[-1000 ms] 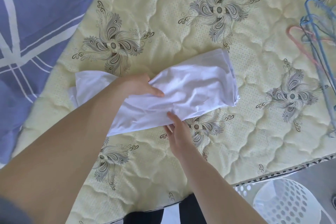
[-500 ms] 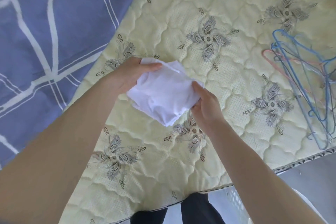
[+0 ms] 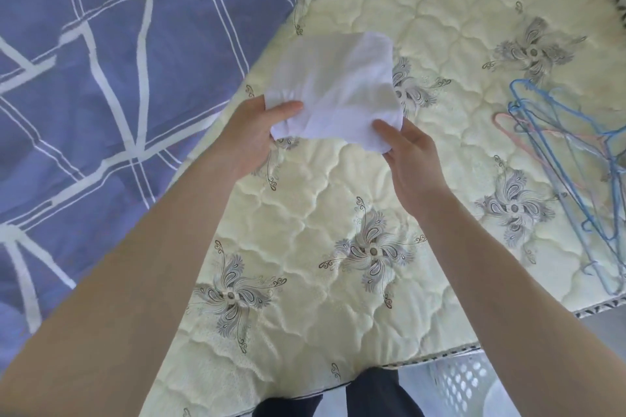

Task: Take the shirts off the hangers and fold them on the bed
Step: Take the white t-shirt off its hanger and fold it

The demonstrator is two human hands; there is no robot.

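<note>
Both hands are holding the shirt (image 3: 338,85), a white one folded down into a small, roughly square bundle. The left hand (image 3: 252,137) is pinching the bundle's near left corner, with its thumb lying across the top of the cloth and its other fingers tucked out of sight beneath. The right hand (image 3: 411,154) is gripping the near right corner in the same way, thumb on top and fingers curling under the edge. The shirt is sitting between the two hands over the middle of the bed (image 3: 305,298), closer to its left side than its right. Whether its far edge is touching the mattress or hanging just above it cannot be told.

The bed is showing a bare cream quilted mattress with grey swirling motifs. A blue cover (image 3: 101,78) with white lines is lying over the bed's left side, just beside the left hand. A tangle of thin hangers (image 3: 569,159), mostly blue with one pink, is lying along the bed's right side and reaching down toward the near edge, well apart from the shirt. Below the near edge, a white perforated basket (image 3: 464,379) is peeking out at the right. The person's legs (image 3: 369,393), in dark trousers, are standing against that same edge.
</note>
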